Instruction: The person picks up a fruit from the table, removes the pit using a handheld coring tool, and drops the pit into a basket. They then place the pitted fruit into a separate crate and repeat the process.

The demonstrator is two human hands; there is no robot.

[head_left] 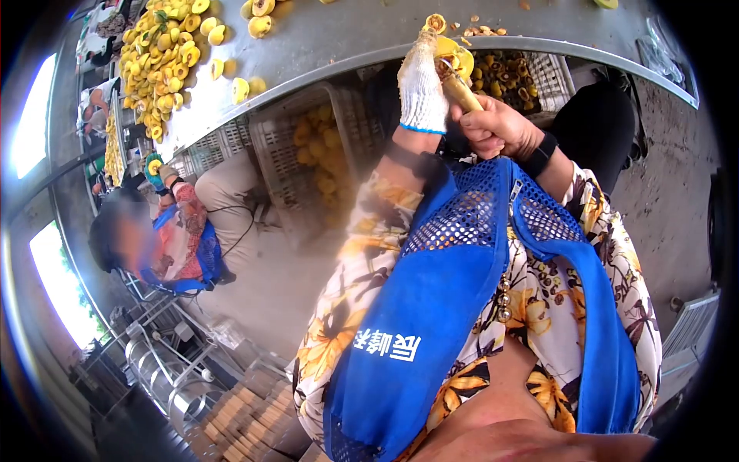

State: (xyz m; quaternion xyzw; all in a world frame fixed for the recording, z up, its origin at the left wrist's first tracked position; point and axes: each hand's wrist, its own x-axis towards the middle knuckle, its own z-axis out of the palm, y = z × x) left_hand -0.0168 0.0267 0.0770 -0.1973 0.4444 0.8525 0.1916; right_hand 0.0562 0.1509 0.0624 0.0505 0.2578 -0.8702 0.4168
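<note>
In a white knitted glove with a blue cuff, my left hand (423,92) is closed on a yellow peach half (459,58) beside the table's edge. A brown-centred piece (435,23) shows at the glove's fingertips. My bare right hand (500,127) grips a pitting tool by its pale yellow handle (463,94). The tool's curved metal end (445,68) is right at the peach flesh, partly hidden by it. Several loose pits (483,31) lie on the metal table (331,38) just beyond my hands.
Many peach halves (162,58) are heaped on the table at left. Below the edge stand a crate of peaches (265,146) and a crate with dark pits and scraps (556,81). A seated co-worker (185,239) at left holds a fruit in gloved hands. A plastic bag (660,58) lies right.
</note>
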